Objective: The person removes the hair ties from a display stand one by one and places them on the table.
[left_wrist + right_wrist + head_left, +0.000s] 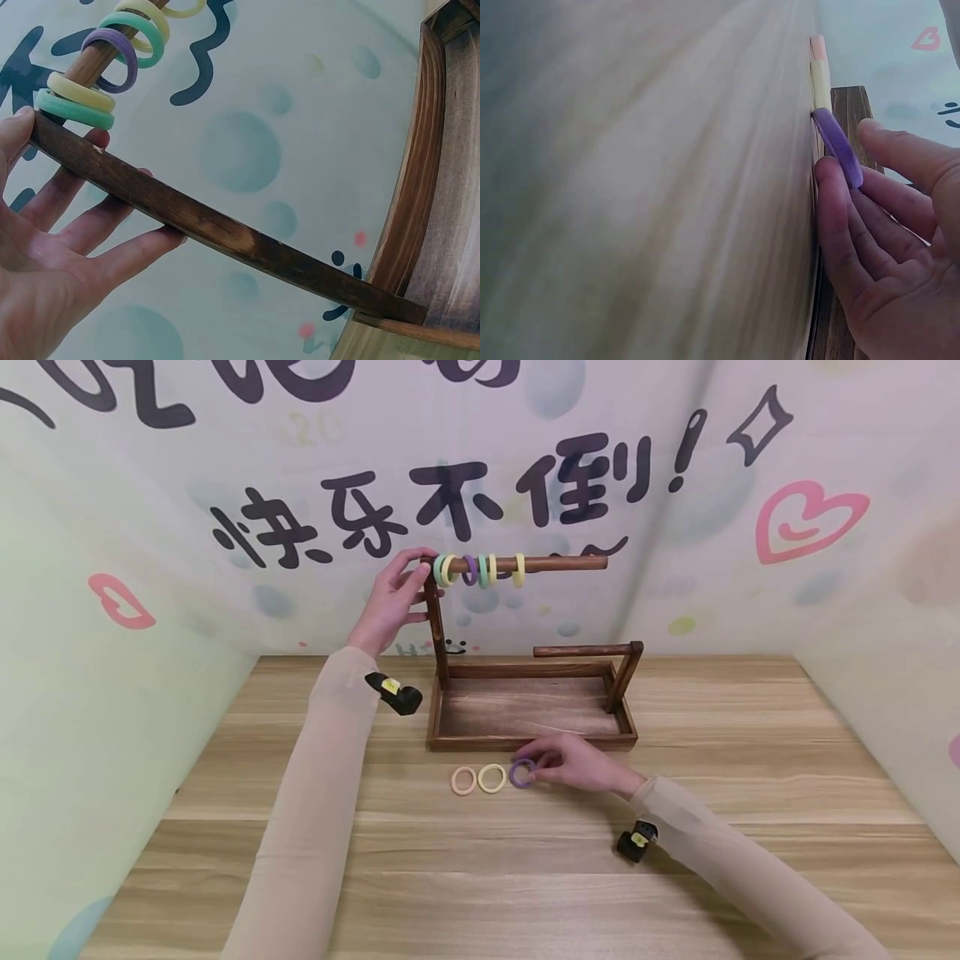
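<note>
My left hand [392,597] grips the tall post [195,225] of a dark wooden rack near its top, thumb at the upper corner and fingers behind. Along the rack's upper bar [562,563] hang several hair ties in green, yellow and purple; a green hair tie [75,109] is closest to the post. At the rack's front edge, my right hand [577,764] pinches a purple hair tie [838,146], which tilts up at the fingers' side. Left of it a pale yellow hair tie [481,780] and a peach hair tie [453,783] lie flat on the table.
The rack's base is a shallow tray [532,744]. From a shorter post [624,681] on its right, a lower bar [581,652] points left. Behind the wooden table [480,877] hangs a printed backdrop [720,610] with large dark characters.
</note>
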Tool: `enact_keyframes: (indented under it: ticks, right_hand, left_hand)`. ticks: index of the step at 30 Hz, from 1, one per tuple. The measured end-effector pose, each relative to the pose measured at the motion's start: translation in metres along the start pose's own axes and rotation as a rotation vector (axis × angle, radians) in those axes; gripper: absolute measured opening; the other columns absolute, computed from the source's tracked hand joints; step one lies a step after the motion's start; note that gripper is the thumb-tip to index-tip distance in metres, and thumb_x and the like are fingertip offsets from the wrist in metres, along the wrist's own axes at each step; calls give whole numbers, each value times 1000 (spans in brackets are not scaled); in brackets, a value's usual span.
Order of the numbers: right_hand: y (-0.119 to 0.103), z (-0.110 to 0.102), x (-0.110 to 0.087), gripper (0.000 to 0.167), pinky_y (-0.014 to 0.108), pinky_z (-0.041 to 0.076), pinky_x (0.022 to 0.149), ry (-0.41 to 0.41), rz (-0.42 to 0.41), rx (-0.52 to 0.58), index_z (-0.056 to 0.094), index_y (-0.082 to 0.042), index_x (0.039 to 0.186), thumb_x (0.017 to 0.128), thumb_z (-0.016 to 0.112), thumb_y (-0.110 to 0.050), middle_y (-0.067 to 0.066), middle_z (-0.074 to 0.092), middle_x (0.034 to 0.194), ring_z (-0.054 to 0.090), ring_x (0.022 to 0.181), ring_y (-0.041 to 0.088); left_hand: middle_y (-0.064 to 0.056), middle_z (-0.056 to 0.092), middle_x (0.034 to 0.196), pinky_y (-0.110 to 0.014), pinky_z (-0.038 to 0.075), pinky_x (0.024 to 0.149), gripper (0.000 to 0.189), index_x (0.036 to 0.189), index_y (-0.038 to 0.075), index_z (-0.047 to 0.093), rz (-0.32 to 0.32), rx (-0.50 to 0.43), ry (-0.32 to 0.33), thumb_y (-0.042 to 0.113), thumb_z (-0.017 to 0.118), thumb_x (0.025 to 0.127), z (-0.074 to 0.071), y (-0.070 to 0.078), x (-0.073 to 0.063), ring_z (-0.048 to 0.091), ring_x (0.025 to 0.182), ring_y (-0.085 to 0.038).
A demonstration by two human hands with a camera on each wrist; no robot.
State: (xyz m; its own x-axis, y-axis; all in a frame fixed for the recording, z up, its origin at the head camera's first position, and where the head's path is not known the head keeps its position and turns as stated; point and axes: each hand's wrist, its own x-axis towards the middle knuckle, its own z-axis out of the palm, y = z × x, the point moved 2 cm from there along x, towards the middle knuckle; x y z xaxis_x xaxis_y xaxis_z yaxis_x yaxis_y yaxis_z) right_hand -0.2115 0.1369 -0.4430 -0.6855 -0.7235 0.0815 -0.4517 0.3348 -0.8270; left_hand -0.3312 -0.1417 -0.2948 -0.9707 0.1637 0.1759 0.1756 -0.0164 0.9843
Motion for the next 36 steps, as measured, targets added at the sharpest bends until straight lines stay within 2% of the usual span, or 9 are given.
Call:
enact_keyframes:
  ticks: [5,13,21,29,36]
  right_hand:
    - [-4,-1,1,32,30,54,75,-6,5,-51,66,3,115,85,74,-5,10,68,99,65,85,16]
    - [-8,-1,3,33,32,51,85,-35,-58,-125,66,5,115,85,73,-5,12,68,109,64,99,23]
    - [-10,-5,1,33,36,48,90,-20,-34,-159,66,0,119,87,71,-8,7,68,114,62,106,22]
    - [-11,-10,0,35,39,47,93,-26,-43,-95,62,4,122,89,68,-5,11,66,118,61,110,26]
    - [-13,-15,1,35,39,46,94,0,-25,-62,62,4,122,90,68,-10,14,65,119,62,110,26]
  left_hand:
    - [-11,58,119,-52,49,81,23,124,24,56,3,-2,0,27,49,102,0,0,0,55,111,-44]
    - [-11,58,119,-54,48,83,23,124,25,56,0,1,2,27,49,102,-1,0,0,55,112,-44]
    - [-11,58,119,-56,48,84,23,123,25,56,1,0,3,26,49,102,0,1,-1,55,112,-44]
    - [-11,59,117,-56,47,86,23,124,25,56,-3,-7,4,26,49,102,0,0,0,55,113,-44]
    - [-11,59,119,-56,47,86,24,125,25,56,0,-2,-1,27,49,102,0,0,0,56,113,-43]
